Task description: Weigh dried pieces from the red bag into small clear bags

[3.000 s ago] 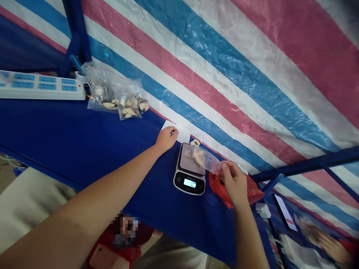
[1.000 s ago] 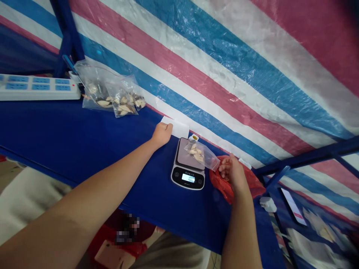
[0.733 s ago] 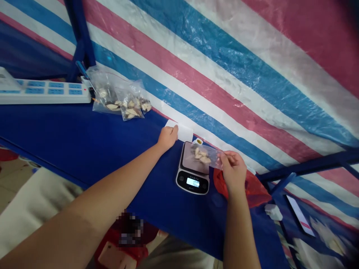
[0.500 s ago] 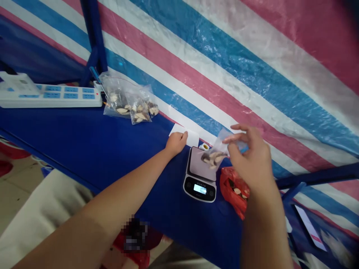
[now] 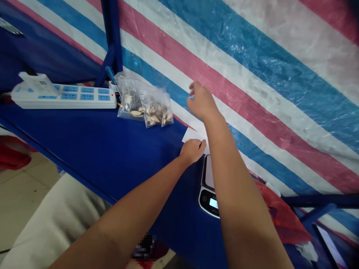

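Observation:
My left hand (image 5: 193, 150) is closed in a fist over the edge of a white sheet of paper (image 5: 190, 134); what it may hold is hidden. My right hand (image 5: 204, 100) is in the air above the paper, fingers bent and apart, with nothing visible in them. Its forearm covers part of a small digital scale (image 5: 209, 200) with a lit display. Left of my hands, clear plastic bags (image 5: 153, 112) of pale and dark dried slices lie in a pile. A red plastic bag (image 5: 283, 209) shows beyond my right forearm.
A white power strip (image 5: 84, 98) with blue sockets lies at the left, beside a blue pen (image 5: 110, 74). A striped tarpaulin wall (image 5: 246, 71) rises behind the blue table (image 5: 98, 145). At the lower right is a phone-like screen (image 5: 332, 244).
My right hand has moved left and up from over the scale, and the small bag of slices has left it. The bag pile looks fuller at its right edge. The view has shifted slightly.

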The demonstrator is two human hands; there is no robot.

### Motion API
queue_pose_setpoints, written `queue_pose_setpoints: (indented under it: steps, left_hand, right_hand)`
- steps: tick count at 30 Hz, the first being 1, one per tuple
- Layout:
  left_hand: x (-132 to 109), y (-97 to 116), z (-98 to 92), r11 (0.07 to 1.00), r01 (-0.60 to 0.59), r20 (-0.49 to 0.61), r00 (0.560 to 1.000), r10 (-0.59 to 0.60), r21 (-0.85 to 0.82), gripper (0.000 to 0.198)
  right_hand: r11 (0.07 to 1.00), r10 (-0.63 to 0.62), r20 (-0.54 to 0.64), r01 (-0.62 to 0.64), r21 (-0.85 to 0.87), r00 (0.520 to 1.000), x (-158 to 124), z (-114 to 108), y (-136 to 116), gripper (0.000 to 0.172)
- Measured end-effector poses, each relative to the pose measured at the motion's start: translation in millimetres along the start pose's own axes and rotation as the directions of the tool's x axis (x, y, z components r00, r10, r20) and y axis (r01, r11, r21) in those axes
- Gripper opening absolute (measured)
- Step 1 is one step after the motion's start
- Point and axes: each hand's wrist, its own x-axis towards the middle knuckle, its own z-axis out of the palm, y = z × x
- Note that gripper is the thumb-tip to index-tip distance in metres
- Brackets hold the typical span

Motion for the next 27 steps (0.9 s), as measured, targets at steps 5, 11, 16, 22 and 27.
queue_pose_setpoints:
  steps: [5,11,16,22,27]
  left_hand:
    - [13.2,-12.7,-14.8,0.999,0.02,-0.306,0.951,-0.028,-0.026,0.034]
    - [31.4,-29.2,-23.1,0.961,0.027,-0.446,0.882,-0.153,-0.275,0.015]
    - [23.7,3.6,-30.9,0.918,0.014,-0.293,0.946,-0.141,-0.395,0.019]
    - [-74.7,79.7,-73.0,0.942,-0.201,0.145,0.958,0.246,-0.267,0.059]
    - [-196.1,52.9,-138.6,0.965,-0.204,0.245,0.939,0.241,-0.166,0.042]
  right_hand:
    - [0.949,0.314,0.264,-0.292,-0.121,0.912,-65.2,-20.5,45.3,0.017]
    - [0.815,0.561,0.185,-0.578,0.047,0.807,-239.4,-104.8,52.1,0.025]
    - [0.563,0.824,-0.192,-0.81,0.166,0.533,-423.6,-89.2,19.9,0.048]
    - [0.732,0.664,-0.253,-0.68,0.03,0.704,-498.0,-14.8,-8.3,0.051]
    - [0.7,0.678,-0.348,-0.714,0.034,0.648,-498.8,-11.1,-11.5,0.031]
